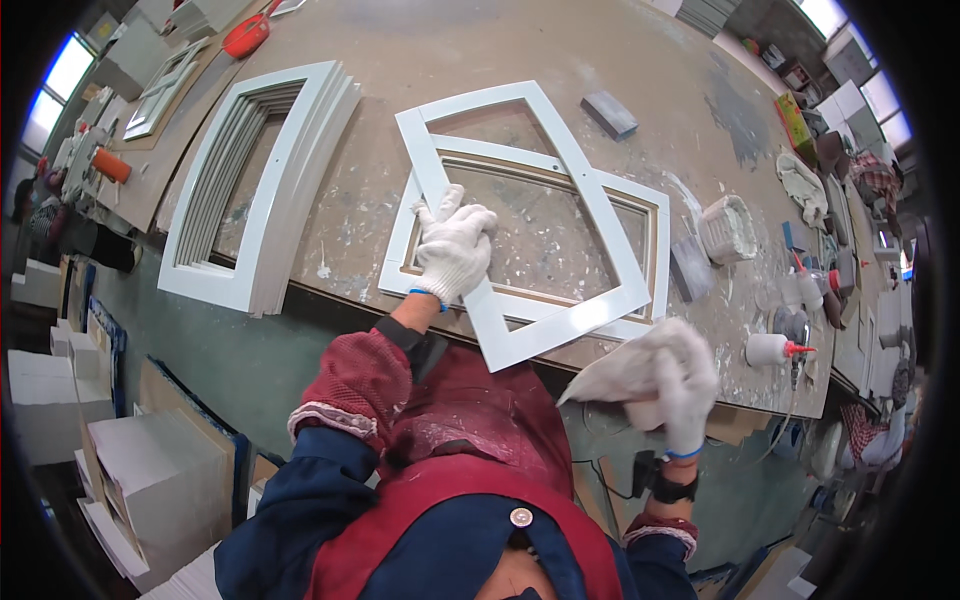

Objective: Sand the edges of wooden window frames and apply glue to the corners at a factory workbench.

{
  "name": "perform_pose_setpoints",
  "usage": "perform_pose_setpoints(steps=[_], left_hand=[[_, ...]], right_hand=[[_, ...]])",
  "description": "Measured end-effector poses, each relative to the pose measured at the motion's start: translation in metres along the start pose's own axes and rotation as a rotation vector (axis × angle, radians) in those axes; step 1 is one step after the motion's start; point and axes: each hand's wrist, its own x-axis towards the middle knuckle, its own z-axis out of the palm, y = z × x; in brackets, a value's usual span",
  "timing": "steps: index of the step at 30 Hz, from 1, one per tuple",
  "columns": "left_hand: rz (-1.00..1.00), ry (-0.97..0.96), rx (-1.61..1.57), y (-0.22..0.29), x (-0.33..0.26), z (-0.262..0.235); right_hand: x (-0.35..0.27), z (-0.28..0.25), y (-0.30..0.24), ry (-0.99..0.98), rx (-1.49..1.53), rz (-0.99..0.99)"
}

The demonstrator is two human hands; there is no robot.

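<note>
My left hand (455, 248), in a white knit glove, is closed over the left rail of a white rectangular frame (575, 328). That frame lies tilted across a second white frame (657, 230), whose inner edge shows a brown strip. Off the table's front edge, to the right of the frames, my gloved right hand (685, 385) holds a bunched white cloth (612, 372). Motion blurs this hand a little, and the cloth's loose corner points left toward the upper frame.
A stack of white frames (300, 180) stands at the left of the paint-spotted table (420, 40). Grey blocks (609, 115), a whitish container (727, 230) and a white bottle with a red tip (768, 350) lie rightward. Boxes (160, 480) crowd the floor at lower left.
</note>
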Motion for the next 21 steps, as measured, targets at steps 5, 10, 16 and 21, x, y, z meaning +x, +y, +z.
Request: perform_pose_setpoints(steps=[5, 10, 16, 21], left_hand=[[0.103, -0.155, -0.022, -0.016, -0.003, -0.026], [0.167, -0.258, 0.055, -0.014, -0.01, -0.055], [-0.371, -0.288, -0.222, 0.014, -0.052, -0.124], [-0.667, -0.394, -0.394, 0.01, -0.128, -0.128]], right_hand=[[0.054, -0.072, 0.065, 0.323, -0.572, -0.093], [0.046, -0.077, 0.072, 0.17, -1.081, 0.045], [0.026, -0.003, 0.039, -0.008, -0.493, -0.275], [0.064, 0.044, 0.022, -0.197, -0.123, 0.067]])
